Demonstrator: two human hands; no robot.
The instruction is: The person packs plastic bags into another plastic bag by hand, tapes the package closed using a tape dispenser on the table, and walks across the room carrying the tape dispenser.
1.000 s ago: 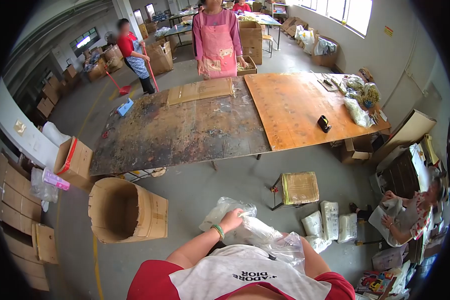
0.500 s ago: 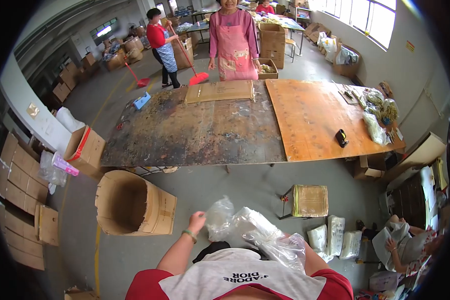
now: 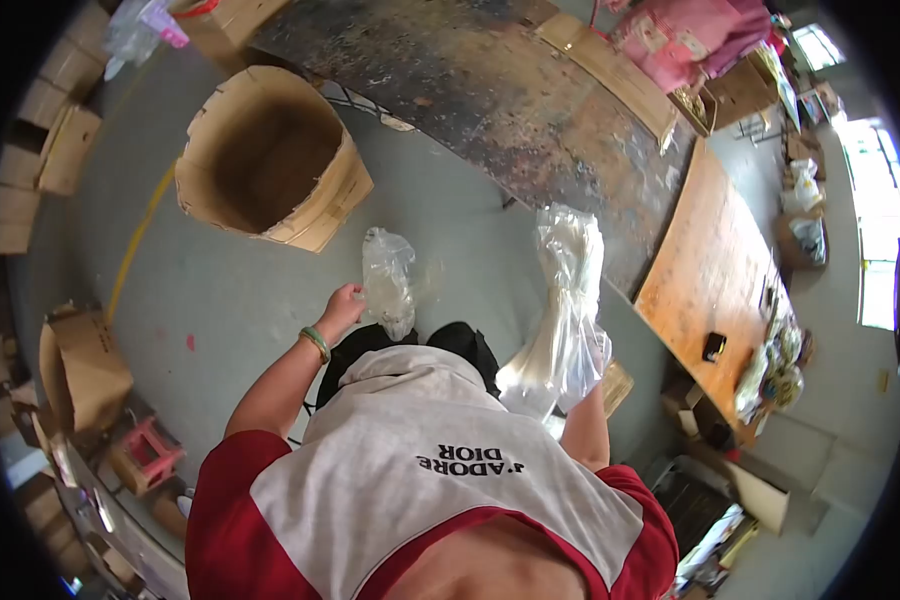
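Observation:
Closed fingers of my left hand (image 3: 342, 307) are at the left edge of a loose, crumpled clear plastic bag (image 3: 388, 275), which hangs in front of my legs. A green bangle is on that wrist. On the other side, a long bundle of clear plastic bags (image 3: 568, 300) rests on and in my right hand (image 3: 592, 392), reaching forward over the table's near edge. Plastic covers most of this hand, and its fingers are hidden.
A tall open cardboard box (image 3: 345, 195) stands on the floor at front left. The stained dark table (image 3: 530, 110) and orange board (image 3: 705, 270) run across the front and right. A person in a pink apron (image 3: 675, 40) is beyond. A red stool (image 3: 150, 452) is at lower left.
The view has turned left and tilted down. My left hand and the loose bag are apart from the bundle, which now reaches forward on the right. The big box appears nearer.

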